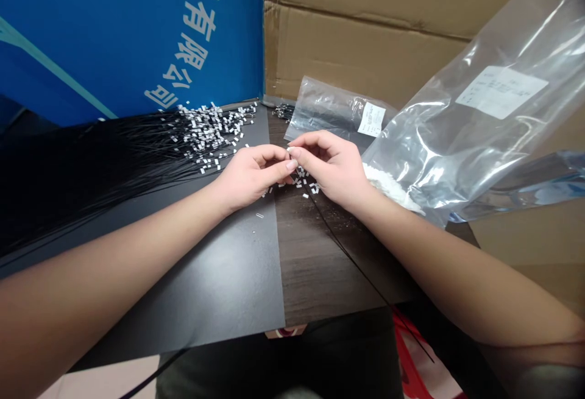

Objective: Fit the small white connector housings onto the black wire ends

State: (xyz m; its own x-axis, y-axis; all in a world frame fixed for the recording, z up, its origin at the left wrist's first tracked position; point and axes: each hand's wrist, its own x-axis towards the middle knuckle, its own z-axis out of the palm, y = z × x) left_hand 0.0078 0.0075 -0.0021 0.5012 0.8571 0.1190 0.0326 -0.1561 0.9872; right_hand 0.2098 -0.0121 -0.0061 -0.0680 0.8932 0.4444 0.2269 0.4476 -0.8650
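My left hand (256,173) and my right hand (331,164) meet above the table, thumbs and forefingers pinched close together. A thin black wire (336,239) runs from between the fingertips down to the right, past the table's front edge. At its upper end, a tiny white piece shows between the fingertips; the right fingers pinch it, and the left fingers close on the wire's end just beside it. Below the hands lie several loose small white connector housings (314,189). To the left spreads a large bundle of black wires (114,149) with white connector ends (205,128).
A blue printed panel (114,33) and a cardboard box (356,39) stand behind. A large clear plastic bag (457,112) with white pieces (390,186) at its mouth leans at the right. A smaller labelled bag (326,106) lies behind the hands.
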